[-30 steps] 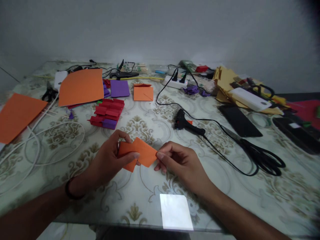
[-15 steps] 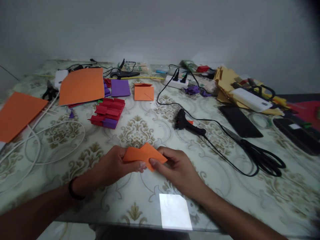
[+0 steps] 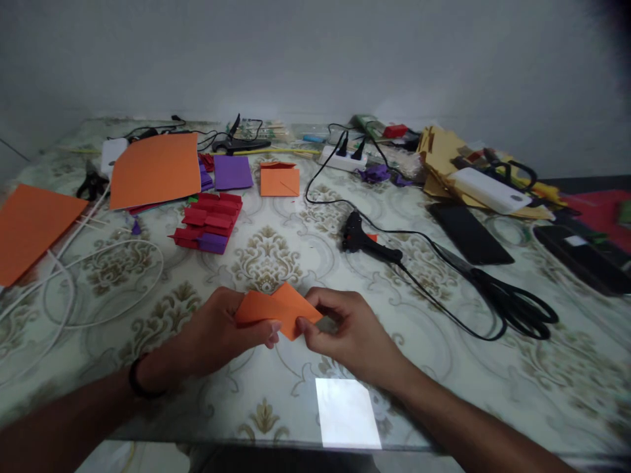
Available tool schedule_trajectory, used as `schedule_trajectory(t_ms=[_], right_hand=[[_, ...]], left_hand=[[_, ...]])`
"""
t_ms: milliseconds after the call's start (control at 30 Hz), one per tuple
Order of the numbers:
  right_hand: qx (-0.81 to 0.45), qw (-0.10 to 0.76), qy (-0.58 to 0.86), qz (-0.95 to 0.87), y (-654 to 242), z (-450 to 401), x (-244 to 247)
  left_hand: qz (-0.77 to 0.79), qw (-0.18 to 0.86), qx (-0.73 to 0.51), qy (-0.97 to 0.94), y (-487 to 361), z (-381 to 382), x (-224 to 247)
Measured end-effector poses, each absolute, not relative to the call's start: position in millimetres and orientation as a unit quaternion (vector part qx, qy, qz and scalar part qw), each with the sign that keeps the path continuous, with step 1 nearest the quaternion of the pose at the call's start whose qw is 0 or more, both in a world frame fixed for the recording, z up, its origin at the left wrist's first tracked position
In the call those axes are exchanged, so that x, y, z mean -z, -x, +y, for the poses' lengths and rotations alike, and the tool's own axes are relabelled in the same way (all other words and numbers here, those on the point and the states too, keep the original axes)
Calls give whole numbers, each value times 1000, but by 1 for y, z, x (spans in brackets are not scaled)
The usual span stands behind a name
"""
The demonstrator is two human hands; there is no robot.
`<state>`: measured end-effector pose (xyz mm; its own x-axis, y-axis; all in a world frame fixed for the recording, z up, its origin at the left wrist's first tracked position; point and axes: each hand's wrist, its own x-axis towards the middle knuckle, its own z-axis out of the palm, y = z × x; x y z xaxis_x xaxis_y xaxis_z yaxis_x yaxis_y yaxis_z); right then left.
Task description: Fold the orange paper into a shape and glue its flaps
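Observation:
Both my hands hold a folded piece of orange paper [image 3: 279, 309] above the table near its front. My left hand [image 3: 231, 322] grips its left part, thumb lying along the lower edge. At the lower right edge, my right hand [image 3: 340, 328] pinches it between thumb and fingers. A peak of the paper points up between the hands; its underside is hidden. Beyond the hands lies a red folded-paper piece [image 3: 210, 220] in stepped rows with one purple part. A folded orange paper [image 3: 280, 180] and a purple paper square [image 3: 233, 172] lie farther back.
To the right are a black glue gun [image 3: 369, 242] with its cord, black-handled scissors [image 3: 513, 299] and a phone [image 3: 470, 232]. Orange sheets [image 3: 155, 171] and a looped white cable [image 3: 106, 246] lie left. A white power strip [image 3: 344, 158] stands at the back. The patterned tablecloth [image 3: 269, 256] covers the table.
My right thumb has shifted slightly on the paper's lower edge, and the paper's peak stands a little more open. The whole view has shifted slightly; the other things stay in place.

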<state>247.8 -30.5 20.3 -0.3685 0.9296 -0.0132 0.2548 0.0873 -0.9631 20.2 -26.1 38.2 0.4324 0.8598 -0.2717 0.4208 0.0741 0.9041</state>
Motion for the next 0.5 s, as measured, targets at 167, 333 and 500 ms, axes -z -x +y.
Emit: schedule_trajectory(t_ms=[167,333,500], right_hand=[[-525,360,460,-619,-254,-25,-25],[-527,360,478,-603,-257,-21,-29],[-523,350,482,-610,-260,-19,-30]], left_hand=[[483,558,-227,-635,-14,-21,-41],[494,559,-224,-627,-12,-19,-41],[499,554,-227,-627,-13,-17,-40]])
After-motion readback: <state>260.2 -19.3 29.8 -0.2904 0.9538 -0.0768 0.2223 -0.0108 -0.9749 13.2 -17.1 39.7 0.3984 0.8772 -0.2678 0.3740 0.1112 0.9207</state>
